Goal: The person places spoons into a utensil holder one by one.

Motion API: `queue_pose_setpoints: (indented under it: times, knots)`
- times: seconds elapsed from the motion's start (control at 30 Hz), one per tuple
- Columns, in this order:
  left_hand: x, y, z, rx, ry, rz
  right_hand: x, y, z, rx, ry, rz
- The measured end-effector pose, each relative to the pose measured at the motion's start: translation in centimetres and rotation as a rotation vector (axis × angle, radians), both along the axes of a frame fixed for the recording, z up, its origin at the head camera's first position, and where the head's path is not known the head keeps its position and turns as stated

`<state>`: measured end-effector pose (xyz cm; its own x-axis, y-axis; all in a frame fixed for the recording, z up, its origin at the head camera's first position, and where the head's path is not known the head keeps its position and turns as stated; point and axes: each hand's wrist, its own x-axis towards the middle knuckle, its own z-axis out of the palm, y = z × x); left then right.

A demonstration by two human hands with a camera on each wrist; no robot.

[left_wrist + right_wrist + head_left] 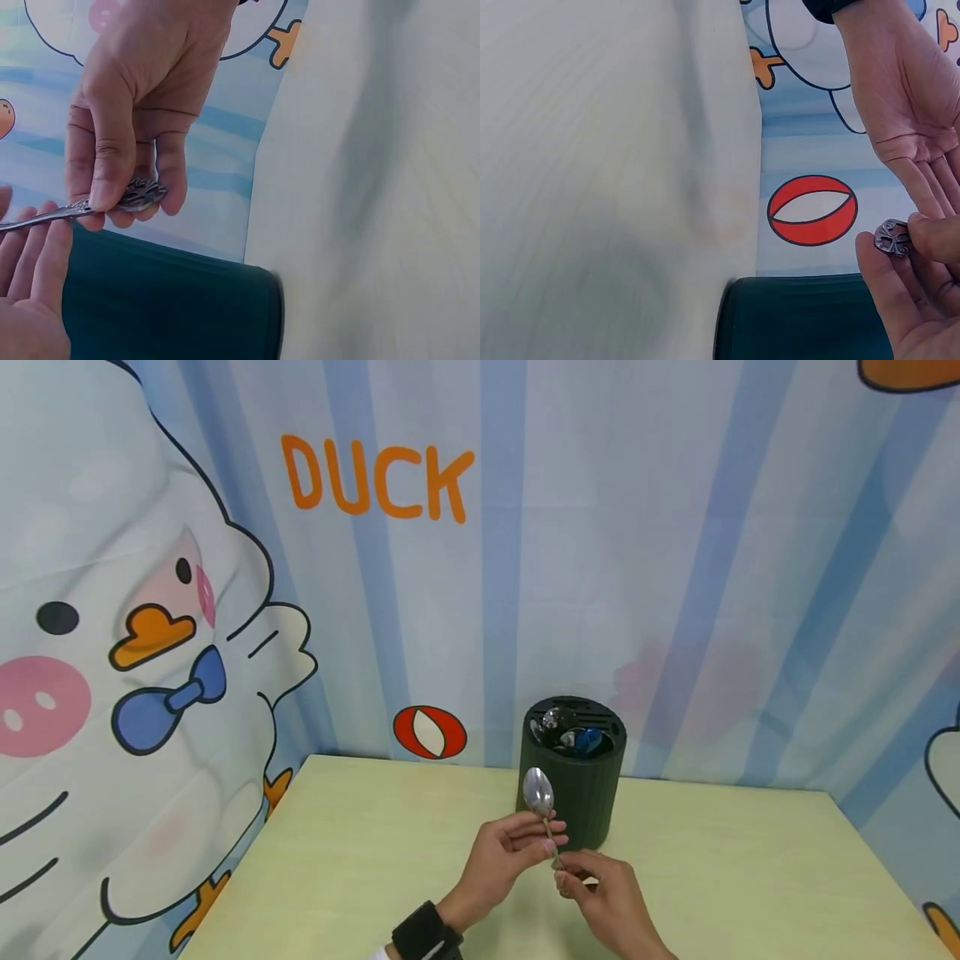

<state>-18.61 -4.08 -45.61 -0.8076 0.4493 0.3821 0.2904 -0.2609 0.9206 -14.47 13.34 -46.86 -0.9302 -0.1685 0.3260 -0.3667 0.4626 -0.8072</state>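
A metal spoon [537,791] is held above the table, bowl uppermost and tilted. My left hand [506,856] has its thumb over the middle of the handle and its fingers behind it. In the left wrist view, that hand's fingers [46,262] lie fairly straight under the handle. My right hand [606,893] pinches the lower end of the handle. That end is broad and ornate, seen in the right wrist view as an openwork handle tip [892,238] between thumb and fingers. Just behind both hands stands a dark green ribbed utensil holder [573,797].
Several shiny utensils [573,735] are inside the holder, under its slotted top. The pale yellow table [390,827] ends at a blue striped curtain [577,568] printed with ducks, lettering and a red ball. A black band [427,931] wraps my left wrist.
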Motion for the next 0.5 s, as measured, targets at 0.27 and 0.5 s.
queue_pose_setpoints:
  times: [0.27,0.5]
  knots:
    - [0.4,0.5,-0.5,-0.031,0.016,0.059,0.7,0.1,-0.1,-0.018,-0.079,0.03]
    - [0.8,0.5,0.7,-0.099,0.082,0.072,1.0,0.2,3.1,-0.071,0.041,-0.057]
